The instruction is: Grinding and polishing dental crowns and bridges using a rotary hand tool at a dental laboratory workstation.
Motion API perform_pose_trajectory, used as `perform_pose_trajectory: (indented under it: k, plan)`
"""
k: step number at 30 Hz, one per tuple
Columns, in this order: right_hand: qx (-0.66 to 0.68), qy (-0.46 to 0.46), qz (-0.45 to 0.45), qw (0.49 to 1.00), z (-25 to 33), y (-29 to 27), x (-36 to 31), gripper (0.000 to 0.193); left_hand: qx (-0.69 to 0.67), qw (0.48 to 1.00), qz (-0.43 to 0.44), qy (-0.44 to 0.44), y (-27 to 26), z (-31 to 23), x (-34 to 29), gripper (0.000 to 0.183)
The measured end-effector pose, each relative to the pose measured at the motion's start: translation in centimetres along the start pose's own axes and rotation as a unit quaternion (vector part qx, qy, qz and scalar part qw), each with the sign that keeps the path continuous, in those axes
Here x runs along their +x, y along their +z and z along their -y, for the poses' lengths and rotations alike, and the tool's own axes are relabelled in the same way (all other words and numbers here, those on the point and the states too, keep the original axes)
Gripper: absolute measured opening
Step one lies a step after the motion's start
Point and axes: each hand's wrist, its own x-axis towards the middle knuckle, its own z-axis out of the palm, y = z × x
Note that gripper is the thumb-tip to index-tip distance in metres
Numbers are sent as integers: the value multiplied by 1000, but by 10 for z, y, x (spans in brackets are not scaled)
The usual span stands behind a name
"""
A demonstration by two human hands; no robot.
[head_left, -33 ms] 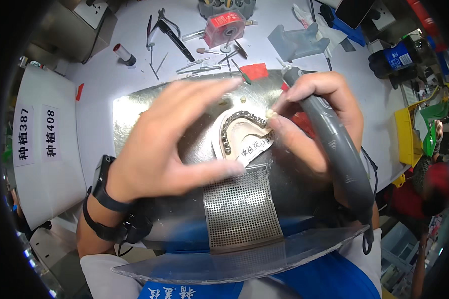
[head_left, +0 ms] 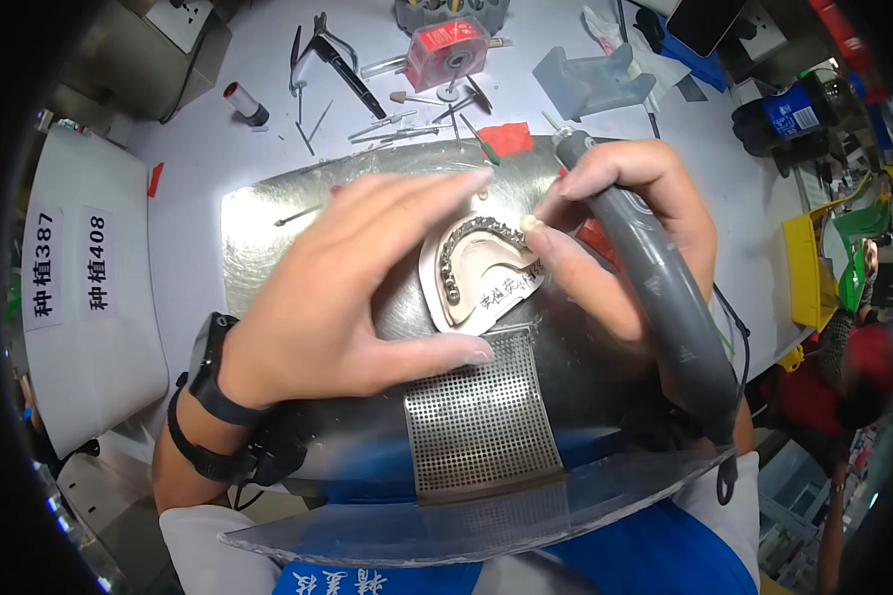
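A pale dental cast (head_left: 478, 315) with a dark metal framework (head_left: 448, 260) along its arch lies on the metal work plate. My left hand (head_left: 337, 288) hovers just left of it, thumb and fingers spread, holding nothing. Past the cast's right side, my right hand (head_left: 655, 198) grips a dark grey grinding handpiece (head_left: 655, 258), its tip pointing up and away. Between that hand's thumb and fingertips is a small ivory-coloured tooth crown (head_left: 531, 224), close to the framework's right end. Another small tooth-like piece (head_left: 482, 195) sits behind the cast.
A perforated metal grille (head_left: 481, 416) lies in front of the cast, with a clear shield (head_left: 486, 511) nearer me. Several burs (head_left: 397, 129), a red tape dispenser (head_left: 446, 52), a grey stand (head_left: 585, 84) and a red-capped tube (head_left: 246, 104) occupy the back. A dark bottle (head_left: 789, 119) lies right.
My left hand has shifted slightly, its thumb now lower, and a thin bur shows beyond it on the plate. My right hand has moved a little left with the handpiece and crown.
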Motion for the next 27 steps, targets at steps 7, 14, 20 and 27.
perform_pose_trajectory:
  k: [7, 14, 20, 27]
  plan:
    - [-25, 55, -6, 998, 2, 8, 4, 33, -3, 1000, -30, 9, 18, 13, -8, 81]
    - [-60, 44, -3, 997, 5, 10, 6, 38, -2, 998, -59, 22, 24, 16, -10, 82]
    - [-55, 52, 36, 996, 0, 11, 4, 36, -20, 998, -53, 17, 25, 15, -9, 85]
    - [36, 130, 22, 991, 4, 0, 5, 30, -13, 996, -67, 60, 23, 15, -4, 86]
